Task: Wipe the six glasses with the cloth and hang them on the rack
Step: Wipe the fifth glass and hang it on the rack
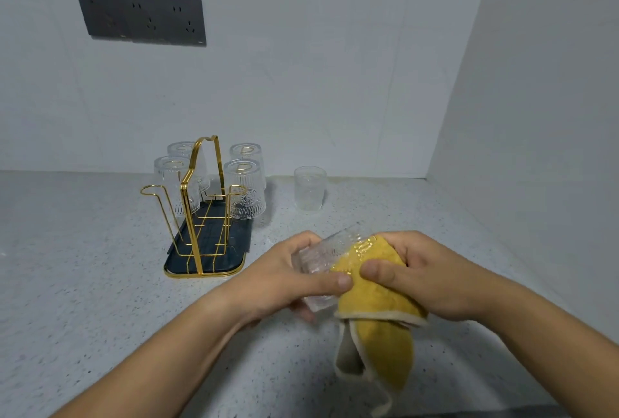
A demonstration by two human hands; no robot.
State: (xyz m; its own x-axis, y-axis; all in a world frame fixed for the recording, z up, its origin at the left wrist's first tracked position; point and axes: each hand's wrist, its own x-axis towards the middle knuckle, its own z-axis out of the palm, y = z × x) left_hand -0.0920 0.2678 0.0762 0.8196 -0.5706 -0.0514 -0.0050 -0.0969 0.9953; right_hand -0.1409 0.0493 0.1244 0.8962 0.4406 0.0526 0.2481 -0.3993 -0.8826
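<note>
My left hand [284, 278] grips a clear ribbed glass [321, 255], tilted on its side above the counter. My right hand [422, 278] presses a yellow cloth [378, 323] into and around the glass's mouth; the cloth's tail hangs down below. The gold wire rack [201, 203] on a dark tray stands at the left, with several glasses hung upside down on its far prongs, such as one [246, 189] on the right side. The near prongs are bare. Another glass [310, 188] stands upright on the counter to the right of the rack.
The speckled grey counter [83, 266] runs to a white back wall and a white side wall at the right. A dark socket panel [142, 17] is on the back wall above the rack.
</note>
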